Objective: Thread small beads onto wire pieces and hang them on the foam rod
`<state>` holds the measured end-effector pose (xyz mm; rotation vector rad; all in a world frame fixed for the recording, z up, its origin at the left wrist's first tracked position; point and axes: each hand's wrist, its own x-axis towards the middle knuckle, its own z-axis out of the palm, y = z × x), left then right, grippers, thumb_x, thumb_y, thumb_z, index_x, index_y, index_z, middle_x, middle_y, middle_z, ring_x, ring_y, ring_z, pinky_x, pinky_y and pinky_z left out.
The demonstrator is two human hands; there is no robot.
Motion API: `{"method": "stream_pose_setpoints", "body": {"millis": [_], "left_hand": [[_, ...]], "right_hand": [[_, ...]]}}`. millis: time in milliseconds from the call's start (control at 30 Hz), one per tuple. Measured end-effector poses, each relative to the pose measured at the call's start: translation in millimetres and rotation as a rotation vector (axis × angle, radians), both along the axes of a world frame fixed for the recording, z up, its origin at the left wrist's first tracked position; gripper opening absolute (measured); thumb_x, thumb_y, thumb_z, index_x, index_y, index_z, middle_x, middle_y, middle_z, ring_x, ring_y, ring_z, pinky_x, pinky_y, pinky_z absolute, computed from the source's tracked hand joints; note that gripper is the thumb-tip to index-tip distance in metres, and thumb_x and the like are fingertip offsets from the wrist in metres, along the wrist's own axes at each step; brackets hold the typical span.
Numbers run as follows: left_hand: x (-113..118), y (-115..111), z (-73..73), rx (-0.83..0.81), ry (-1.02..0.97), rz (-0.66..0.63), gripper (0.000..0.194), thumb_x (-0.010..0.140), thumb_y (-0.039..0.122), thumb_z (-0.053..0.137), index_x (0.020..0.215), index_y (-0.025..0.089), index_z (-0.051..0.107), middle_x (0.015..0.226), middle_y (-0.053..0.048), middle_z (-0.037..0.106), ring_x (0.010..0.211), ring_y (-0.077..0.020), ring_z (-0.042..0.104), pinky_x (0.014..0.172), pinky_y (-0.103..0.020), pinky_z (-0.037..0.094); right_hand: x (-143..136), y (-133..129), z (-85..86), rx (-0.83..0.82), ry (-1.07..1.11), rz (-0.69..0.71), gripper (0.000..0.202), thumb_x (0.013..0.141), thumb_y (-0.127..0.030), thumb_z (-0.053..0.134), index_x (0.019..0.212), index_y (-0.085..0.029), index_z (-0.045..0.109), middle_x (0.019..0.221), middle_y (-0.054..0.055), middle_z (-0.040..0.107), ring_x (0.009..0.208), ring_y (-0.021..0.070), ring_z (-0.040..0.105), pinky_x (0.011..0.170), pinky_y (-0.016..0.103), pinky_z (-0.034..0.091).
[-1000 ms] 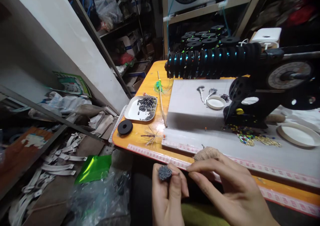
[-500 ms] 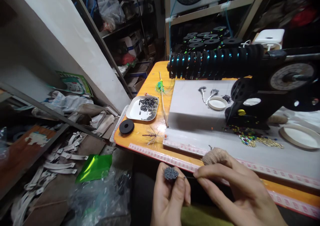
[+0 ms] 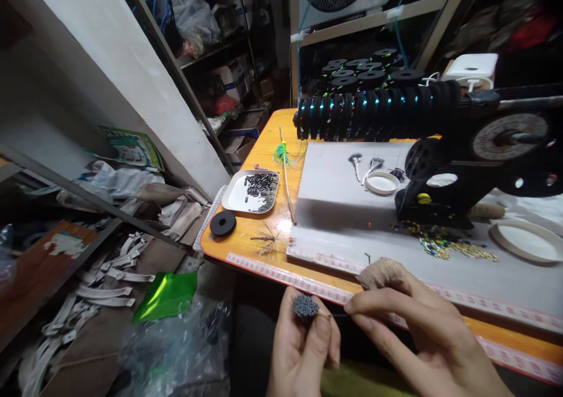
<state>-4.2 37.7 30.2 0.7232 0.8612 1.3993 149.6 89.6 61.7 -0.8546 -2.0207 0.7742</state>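
Observation:
In front of the table edge, my left hand [image 3: 305, 344] is closed round a tight bundle of grey-tipped strands [image 3: 305, 306], its dark heads facing up. Thumb and forefinger of my right hand [image 3: 413, 321] pinch a thin strand [image 3: 338, 315] that runs across to a small dark tip beside my left fingers. Beige cloth wrapping [image 3: 382, 272] covers one of the right fingers. The lower part of the bundle is hidden inside my left palm.
A white tray [image 3: 233, 196] holds small black and grey pieces, beside a black ring [image 3: 223, 224]. A black machine [image 3: 435, 192] with a row of spools [image 3: 378, 112] stands on the right. Colourful beads [image 3: 433, 241] lie near it. A measuring tape [image 3: 281, 277] lines the table edge.
Both hands have shifted slightly right, with the bundle still in the left and the thin strand still pinched in the right.

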Motion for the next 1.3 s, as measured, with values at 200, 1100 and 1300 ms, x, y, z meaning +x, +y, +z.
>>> {"method": "stream_pose_setpoints", "body": {"millis": [200, 1100, 1300], "left_hand": [[0, 1, 3.9, -0.014, -0.020, -0.031, 0.030, 0.091, 0.045, 0.061, 0.083, 0.020, 0.046, 0.058, 0.007, 0.041, 0.052, -0.0056, 0.034, 0.050, -0.020, 0.026], [7, 0, 7.2, -0.165, -0.025, 0.043, 0.035, 0.081, 0.050, 0.071, 0.088, 0.021, 0.054, 0.061, 0.006, 0.046, 0.051, -0.0045, 0.036, 0.050, -0.019, 0.026], [18, 11, 10.4, 0.242, 0.086, 0.579, 0.014, 0.091, 0.037, 0.062, 0.082, 0.026, 0.061, 0.074, 0.005, 0.061, 0.059, -0.0088, 0.044, 0.057, -0.022, 0.035]], "right_hand": [[1, 2, -0.6, -0.011, 0.015, 0.015, 0.018, 0.090, -0.010, 0.057, 0.097, -0.026, 0.058, 0.087, 0.002, 0.050, 0.082, 0.0140, 0.055, 0.067, 0.023, 0.049], [-6, 5, 5.2, 0.008, 0.105, 0.057, 0.029, 0.085, -0.007, 0.061, 0.103, -0.027, 0.072, 0.078, 0.002, 0.064, 0.068, 0.0123, 0.068, 0.059, 0.018, 0.055], [-21, -3, 5.5, 0.235, -0.033, -0.023, 0.018, 0.080, -0.006, 0.063, 0.089, -0.021, 0.065, 0.076, 0.004, 0.065, 0.068, 0.0137, 0.066, 0.060, 0.021, 0.056]]}}
